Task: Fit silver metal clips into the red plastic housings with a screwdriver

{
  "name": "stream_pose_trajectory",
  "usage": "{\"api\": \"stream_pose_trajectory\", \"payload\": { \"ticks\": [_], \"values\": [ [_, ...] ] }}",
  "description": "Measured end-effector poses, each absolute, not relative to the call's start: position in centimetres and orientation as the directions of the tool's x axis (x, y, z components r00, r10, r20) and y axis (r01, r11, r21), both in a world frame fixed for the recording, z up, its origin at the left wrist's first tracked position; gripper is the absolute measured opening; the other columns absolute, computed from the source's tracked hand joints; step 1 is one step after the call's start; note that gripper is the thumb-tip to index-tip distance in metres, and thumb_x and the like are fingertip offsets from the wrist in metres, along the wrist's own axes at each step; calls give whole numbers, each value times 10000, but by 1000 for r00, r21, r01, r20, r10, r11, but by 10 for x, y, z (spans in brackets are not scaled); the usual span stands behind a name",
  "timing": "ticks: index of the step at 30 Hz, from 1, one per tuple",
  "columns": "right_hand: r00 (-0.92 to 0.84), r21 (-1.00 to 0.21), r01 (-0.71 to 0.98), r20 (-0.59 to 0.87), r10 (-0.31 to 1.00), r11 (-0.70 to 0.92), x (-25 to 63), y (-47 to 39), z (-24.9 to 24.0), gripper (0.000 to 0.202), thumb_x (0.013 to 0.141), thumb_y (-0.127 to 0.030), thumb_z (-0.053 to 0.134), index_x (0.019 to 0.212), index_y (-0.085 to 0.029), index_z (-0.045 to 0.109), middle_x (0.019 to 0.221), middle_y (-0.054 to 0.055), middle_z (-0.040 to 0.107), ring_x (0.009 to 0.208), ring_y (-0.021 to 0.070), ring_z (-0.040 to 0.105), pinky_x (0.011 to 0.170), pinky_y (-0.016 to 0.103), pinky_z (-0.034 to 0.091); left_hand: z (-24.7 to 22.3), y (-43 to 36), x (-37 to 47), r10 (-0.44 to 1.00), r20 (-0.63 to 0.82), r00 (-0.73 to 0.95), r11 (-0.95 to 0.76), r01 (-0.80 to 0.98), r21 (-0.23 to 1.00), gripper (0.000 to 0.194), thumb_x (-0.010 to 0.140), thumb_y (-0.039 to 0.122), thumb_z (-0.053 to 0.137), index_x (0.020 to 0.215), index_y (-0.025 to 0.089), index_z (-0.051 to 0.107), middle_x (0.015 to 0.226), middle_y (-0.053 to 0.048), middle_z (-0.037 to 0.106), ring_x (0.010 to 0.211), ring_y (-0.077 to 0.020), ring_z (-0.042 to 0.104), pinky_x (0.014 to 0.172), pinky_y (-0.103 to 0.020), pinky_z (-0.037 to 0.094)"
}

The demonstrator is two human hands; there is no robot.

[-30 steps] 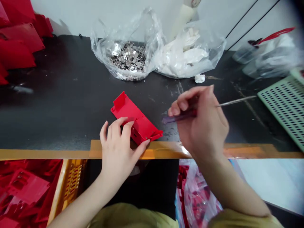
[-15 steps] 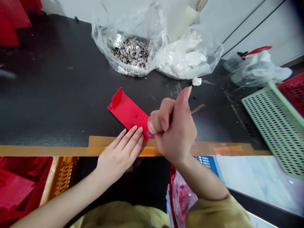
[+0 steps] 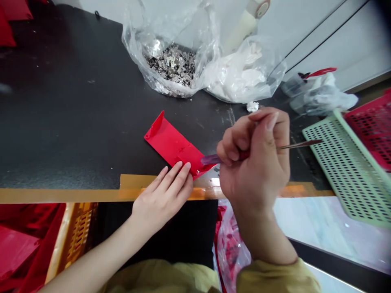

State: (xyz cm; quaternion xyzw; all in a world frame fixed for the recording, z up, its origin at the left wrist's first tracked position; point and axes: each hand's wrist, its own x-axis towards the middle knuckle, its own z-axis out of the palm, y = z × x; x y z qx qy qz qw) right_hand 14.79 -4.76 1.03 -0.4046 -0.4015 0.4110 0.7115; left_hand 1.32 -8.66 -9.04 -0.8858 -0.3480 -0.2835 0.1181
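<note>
The left hand (image 3: 163, 199) lies loose, its fingers stretched out over the near edge of a red part (image 3: 168, 142), with the thumb hidden from me; the part rests on the counter (image 3: 61, 130) just ahead of that hand, slanting from the far left towards the right hand (image 3: 256, 162), with a flap standing up at its far end. The right hand is curled tight round a screwdriver (image 3: 210, 159); the purple handle pokes out on the side facing the left hand, its end over the part's near end, though I cannot tell whether they touch; the metal shaft juts out the other way, pointing at a green basket (image 3: 351, 171) to the right of that hand, with a red basket (image 3: 371, 126) beside it.

Well beyond the left hand sits a clear bag of metal bits (image 3: 175, 67); next to it, beyond the right hand, is another bag holding white things (image 3: 229, 83), with a white scrap (image 3: 252, 106) just in front; tape (image 3: 128, 188) runs along the counter's edge under the left wrist; lower down, left of that forearm, stands a yellow crate (image 3: 81, 232) beside more red pieces (image 3: 18, 248).
</note>
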Motion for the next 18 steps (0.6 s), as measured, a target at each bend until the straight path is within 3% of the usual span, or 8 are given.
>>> {"api": "stream_pose_trajectory", "payload": {
  "ticks": [4,7,11,18],
  "values": [
    [168,-933,-286,177,970,219,154,-46,15,612,923,-514,431,426,-180,308,417,-46,202,381,71,229,379,236,186,-91,-87,13,552,596,583,-724,690,-4,247,947,120,446,1114,125,627,1327,-82,594,1198,-222,580,978,-340,500],
    [166,-936,-274,179,970,220,151,-46,10,671,943,-526,381,401,-170,208,369,-52,133,331,53,172,356,234,154,-91,-87,13,547,598,586,-732,681,3,265,950,112,422,1122,118,624,1319,-90,600,1191,-224,585,974,-344,501],
    [200,-953,-220,166,966,209,142,-46,2,692,929,-567,393,385,-176,218,362,-64,83,310,46,92,341,246,116,-90,-86,13,543,593,595,-743,669,10,268,950,109,417,1129,109,617,1317,-101,600,1185,-227,589,966,-349,502],
    [192,-965,-174,164,968,198,138,-48,-1,679,943,-555,374,391,-183,238,364,-47,141,316,62,143,350,274,135,-91,-86,13,549,596,586,-739,673,19,246,942,117,448,1121,110,617,1324,-96,595,1202,-223,575,991,-349,480]
  ]
}}
